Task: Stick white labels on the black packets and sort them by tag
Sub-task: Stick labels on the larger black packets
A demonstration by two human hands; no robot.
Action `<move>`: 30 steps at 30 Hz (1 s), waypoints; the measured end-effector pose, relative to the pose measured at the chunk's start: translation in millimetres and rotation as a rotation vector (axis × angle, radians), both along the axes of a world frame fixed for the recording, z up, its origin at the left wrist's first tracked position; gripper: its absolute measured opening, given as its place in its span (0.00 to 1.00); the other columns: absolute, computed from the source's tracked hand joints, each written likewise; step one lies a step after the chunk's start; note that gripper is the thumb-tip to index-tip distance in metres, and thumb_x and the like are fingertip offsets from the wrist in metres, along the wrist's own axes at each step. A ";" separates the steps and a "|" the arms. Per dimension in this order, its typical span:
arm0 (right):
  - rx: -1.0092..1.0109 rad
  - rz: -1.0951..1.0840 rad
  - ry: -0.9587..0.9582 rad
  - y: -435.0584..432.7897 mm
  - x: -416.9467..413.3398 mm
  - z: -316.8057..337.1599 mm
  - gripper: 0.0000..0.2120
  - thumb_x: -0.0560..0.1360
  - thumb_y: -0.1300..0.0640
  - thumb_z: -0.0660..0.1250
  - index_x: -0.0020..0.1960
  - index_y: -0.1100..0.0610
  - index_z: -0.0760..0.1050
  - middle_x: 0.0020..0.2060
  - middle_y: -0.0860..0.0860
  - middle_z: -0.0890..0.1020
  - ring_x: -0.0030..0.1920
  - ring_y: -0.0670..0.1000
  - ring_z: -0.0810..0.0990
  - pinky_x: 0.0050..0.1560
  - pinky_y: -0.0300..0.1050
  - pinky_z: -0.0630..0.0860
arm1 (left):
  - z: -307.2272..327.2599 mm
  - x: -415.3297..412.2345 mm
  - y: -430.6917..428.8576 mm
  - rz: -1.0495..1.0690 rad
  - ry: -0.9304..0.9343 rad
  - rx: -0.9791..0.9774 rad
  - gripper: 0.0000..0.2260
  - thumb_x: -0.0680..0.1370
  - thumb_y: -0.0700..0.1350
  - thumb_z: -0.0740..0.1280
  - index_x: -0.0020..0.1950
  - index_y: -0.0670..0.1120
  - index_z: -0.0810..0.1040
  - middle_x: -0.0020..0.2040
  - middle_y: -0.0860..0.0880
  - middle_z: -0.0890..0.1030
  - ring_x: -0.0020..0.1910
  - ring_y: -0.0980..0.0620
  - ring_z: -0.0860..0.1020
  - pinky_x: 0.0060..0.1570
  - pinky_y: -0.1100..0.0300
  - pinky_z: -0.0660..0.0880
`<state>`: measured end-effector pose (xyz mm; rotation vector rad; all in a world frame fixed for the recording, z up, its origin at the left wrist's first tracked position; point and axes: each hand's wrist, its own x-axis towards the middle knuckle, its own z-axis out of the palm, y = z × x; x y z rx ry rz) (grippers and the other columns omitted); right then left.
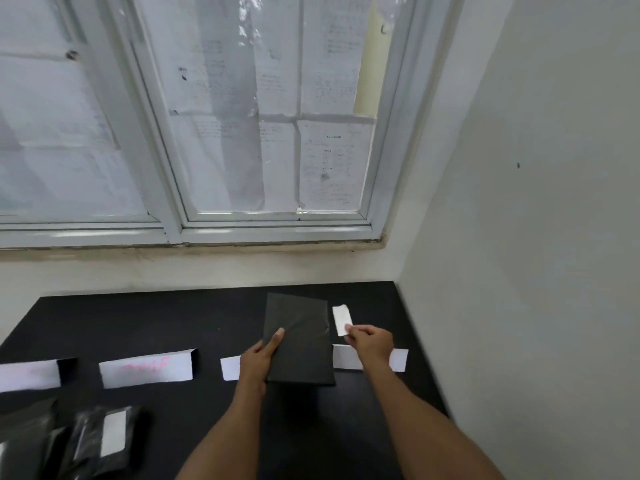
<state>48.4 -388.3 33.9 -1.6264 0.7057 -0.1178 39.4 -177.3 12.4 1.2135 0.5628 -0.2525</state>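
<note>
Left hand (258, 358) grips the black packet (298, 341) over the worktop (173, 323); right hand (372, 342) pinches a white label (342, 319) between its fingers (354, 330). The limp label may curl and stick crooked.

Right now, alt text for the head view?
A person's left hand holds a black packet over a black table while the right hand pinches a small white label beside it. White tag strips lie in a row across the table; a labelled packet sits at lower left.

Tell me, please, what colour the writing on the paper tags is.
Pink, on the long white paper tag; head view.
</note>
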 end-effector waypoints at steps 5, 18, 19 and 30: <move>-0.090 0.053 0.017 90.3 -10.9 26.9 0.11 0.68 0.49 0.74 0.31 0.53 0.79 0.39 0.50 0.83 0.45 0.53 0.80 0.47 0.47 0.76 | 32.0 -17.8 27.3 -0.028 -0.082 -0.002 0.14 0.69 0.48 0.77 0.50 0.44 0.82 0.47 0.43 0.85 0.47 0.44 0.83 0.43 0.54 0.81; -0.556 -0.098 0.033 229.1 -83.3 59.0 0.25 0.60 0.40 0.78 0.51 0.48 0.74 0.69 0.51 0.66 0.67 0.56 0.67 0.61 0.57 0.71 | 59.6 -62.4 135.4 -0.186 -0.147 0.032 0.16 0.67 0.40 0.78 0.53 0.42 0.83 0.47 0.42 0.85 0.47 0.42 0.84 0.47 0.48 0.82; -0.532 -0.133 0.040 230.9 -84.3 63.3 0.33 0.57 0.37 0.78 0.56 0.50 0.70 0.68 0.52 0.66 0.65 0.57 0.68 0.60 0.58 0.72 | 60.3 -64.9 142.5 -0.206 -0.147 0.017 0.16 0.67 0.40 0.78 0.54 0.43 0.83 0.47 0.42 0.85 0.47 0.42 0.84 0.47 0.49 0.82; -0.402 0.002 0.021 247.7 -87.4 91.8 0.50 0.63 0.34 0.73 0.75 0.52 0.53 0.67 0.59 0.68 0.64 0.60 0.73 0.57 0.54 0.73 | 74.6 -74.8 186.8 -0.471 0.002 0.071 0.22 0.66 0.54 0.77 0.54 0.43 0.82 0.47 0.43 0.86 0.49 0.43 0.83 0.56 0.50 0.79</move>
